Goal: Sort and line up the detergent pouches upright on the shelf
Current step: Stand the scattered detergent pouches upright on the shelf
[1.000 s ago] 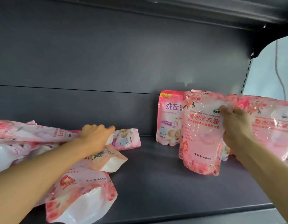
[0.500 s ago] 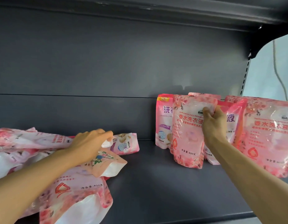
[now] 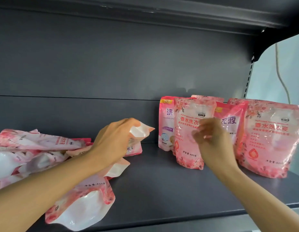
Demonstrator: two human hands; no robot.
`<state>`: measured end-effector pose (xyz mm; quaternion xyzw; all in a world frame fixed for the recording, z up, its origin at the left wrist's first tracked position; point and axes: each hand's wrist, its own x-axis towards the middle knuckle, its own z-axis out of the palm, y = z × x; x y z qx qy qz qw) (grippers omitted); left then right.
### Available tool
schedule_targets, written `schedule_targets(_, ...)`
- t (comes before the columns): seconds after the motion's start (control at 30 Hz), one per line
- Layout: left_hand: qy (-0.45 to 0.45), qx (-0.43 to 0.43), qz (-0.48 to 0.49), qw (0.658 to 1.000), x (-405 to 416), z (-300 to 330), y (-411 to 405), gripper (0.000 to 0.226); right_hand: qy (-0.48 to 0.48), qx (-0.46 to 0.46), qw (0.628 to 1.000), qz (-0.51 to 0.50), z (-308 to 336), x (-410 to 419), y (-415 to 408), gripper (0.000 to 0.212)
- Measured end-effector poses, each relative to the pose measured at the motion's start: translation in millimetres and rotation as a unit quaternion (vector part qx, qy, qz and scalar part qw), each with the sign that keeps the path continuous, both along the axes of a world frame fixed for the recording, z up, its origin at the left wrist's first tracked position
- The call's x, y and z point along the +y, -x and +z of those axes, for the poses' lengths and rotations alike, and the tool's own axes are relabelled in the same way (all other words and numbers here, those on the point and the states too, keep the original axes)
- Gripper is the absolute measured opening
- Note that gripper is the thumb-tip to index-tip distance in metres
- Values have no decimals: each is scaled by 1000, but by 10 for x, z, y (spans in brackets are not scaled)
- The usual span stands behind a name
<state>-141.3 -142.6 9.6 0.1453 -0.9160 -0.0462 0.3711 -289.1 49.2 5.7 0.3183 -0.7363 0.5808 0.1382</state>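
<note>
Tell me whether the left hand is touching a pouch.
Touching. The head view shows the left hand with fingers curled round the white corner of a pouch lifted from the pile.

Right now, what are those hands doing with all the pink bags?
A person is tidying detergent pouches on a dark shelf. The left hand grips one pouch pulled from the messy pile lying flat on the left. The right hand, blurred, is by the front of a standing pouch; whether it touches it is unclear. Several pouches stand upright on the right.
</note>
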Motion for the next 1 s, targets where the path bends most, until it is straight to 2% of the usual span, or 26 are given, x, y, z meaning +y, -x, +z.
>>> schedule_targets(0.03,11,18,-25,999,66,-6,22,55,-33,-125,989,66,-7,-29,-23,17)
schedule_targets(0.07,29,35,-57,997,138,-11,36,56,-49,-269,952,134,-12,-66,-21,25)
schedule_targets(0.13,79,63,-127,987,270,-28,45,60,-36,-499,831,244,-50,-119,25,50)
schedule_targets(0.2,123,61,-188,973,400,-59,45,62,1,-598,737,316,-123,-139,64,66)
schedule_targets(0.23,142,48,-219,964,455,-93,53,62,29,-619,708,340,-174,-142,93,66)
schedule_targets(0.27,159,32,-250,955,506,-137,61,62,53,-624,695,354,-216,-138,116,61)
schedule_targets(0.3,176,13,-275,945,555,-179,65,60,57,-612,704,355,-250,-133,133,53)
schedule_targets(0.37,223,-25,-306,925,630,-252,76,51,32,-572,746,340,-279,-93,150,43)
schedule_targets(0.43,263,-56,-327,906,680,-287,78,35,29,-547,770,326,-279,-8,184,36)
schedule_targets(0.5,262,-78,-348,897,735,-281,100,24,33,-506,803,312,-234,116,243,29)
schedule_targets(0.6,265,-91,-334,900,766,-286,196,36,67,-432,849,298,-129,330,313,26)
schedule_targets(0.67,304,-88,-298,901,761,-328,286,30,104,-383,883,251,-68,477,360,22)
schedule_targets(0.7,315,-96,-280,902,761,-336,325,41,120,-356,900,223,-41,551,388,21)
schedule_targets(0.73,311,-111,-264,906,761,-341,351,55,135,-329,914,196,-13,621,409,19)
schedule_targets(0.8,279,-131,-226,924,704,-346,374,65,175,-278,933,145,17,743,473,14)
schedule_targets(0.93,174,-148,-125,966,630,-290,354,55,206,-190,958,54,-14,831,637,10)
schedule_targets(1.0,92,-196,-60,974,533,-272,339,46,197,-162,967,26,-79,804,719,12)
